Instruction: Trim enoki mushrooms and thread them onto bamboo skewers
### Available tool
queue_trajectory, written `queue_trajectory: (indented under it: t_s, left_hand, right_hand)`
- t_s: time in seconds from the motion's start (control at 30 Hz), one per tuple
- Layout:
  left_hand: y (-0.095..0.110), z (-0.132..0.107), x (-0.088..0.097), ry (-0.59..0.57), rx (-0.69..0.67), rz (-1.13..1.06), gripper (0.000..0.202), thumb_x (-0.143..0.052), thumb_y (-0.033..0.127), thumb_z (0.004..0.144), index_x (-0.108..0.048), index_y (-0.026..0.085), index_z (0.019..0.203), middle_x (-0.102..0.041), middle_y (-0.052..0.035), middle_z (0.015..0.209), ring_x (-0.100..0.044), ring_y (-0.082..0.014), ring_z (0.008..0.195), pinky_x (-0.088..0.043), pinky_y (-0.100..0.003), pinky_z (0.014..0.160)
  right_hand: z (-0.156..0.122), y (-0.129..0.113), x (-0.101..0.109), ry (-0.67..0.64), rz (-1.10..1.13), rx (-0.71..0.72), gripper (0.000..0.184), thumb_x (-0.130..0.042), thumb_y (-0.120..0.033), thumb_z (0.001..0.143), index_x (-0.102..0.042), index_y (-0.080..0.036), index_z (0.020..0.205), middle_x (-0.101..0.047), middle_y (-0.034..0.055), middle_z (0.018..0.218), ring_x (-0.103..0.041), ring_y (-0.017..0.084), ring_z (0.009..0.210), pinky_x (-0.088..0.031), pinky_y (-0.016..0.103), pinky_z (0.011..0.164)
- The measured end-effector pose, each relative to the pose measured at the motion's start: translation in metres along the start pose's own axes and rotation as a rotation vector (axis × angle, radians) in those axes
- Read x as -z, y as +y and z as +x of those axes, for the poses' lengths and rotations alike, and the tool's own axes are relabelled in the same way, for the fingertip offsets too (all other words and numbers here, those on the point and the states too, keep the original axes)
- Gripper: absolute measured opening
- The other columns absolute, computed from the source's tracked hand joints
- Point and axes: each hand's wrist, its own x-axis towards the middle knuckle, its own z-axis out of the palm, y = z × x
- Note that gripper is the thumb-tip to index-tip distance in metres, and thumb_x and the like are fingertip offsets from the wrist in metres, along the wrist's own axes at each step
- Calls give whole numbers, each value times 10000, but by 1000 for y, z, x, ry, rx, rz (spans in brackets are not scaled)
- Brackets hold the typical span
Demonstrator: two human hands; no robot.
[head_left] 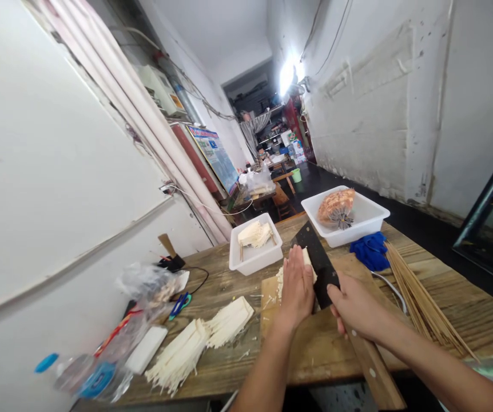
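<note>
Two bare hands work together on a wooden cutting board. The right hand is closed tightly around the handle end of a dark cleaver, and the fingers are wrapped fully, so no gap shows. The blade stands on its edge and points away from the person, towards the far side of the board. The left hand lies open and flat, fingers straight and together, and it presses down on a pale block of food (I cannot tell exactly what food it is). This block rests on the far left part of the board, and the blade touches it on its right side, just beside the left hand's fingers.

The board lies on a rough wooden table. Left of the board are two heaps of pale strips, spread like fans on the table top. Behind the board stands a small white tub with more pale pieces inside. To its right is a larger white tub, which holds an orange-brown bundle. A blue cloth lies just in front of the larger tub, and a long bunch of bamboo skewers lies right of the board. Scissors and a blue-capped bottle are at the left, near the wall.
</note>
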Motion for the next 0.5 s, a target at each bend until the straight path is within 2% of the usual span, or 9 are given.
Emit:
queue_trajectory:
  t_s: [0.2,0.5]
  left_hand:
    - [12,3,8,32,-28,12,642,-90,469,984,-181,99,1501,-163,-87,1580,-88,-161,1465,-57,-405,1208]
    - [33,12,27,70,-128,92,588,-127,435,993,-187,148,1503,-190,-79,1576,-98,-167,1462,-61,-424,1209]
  right_hand:
    - [-8,-16,7,-3,5,14,56,-376,-210,838,-365,-230,786,-480,-96,463,-550,131,317,-345,181,294]
    - [-23,-33,14,48,73,25,59,-349,-302,822,-320,-252,806,-453,-115,469,-528,133,323,-385,212,319]
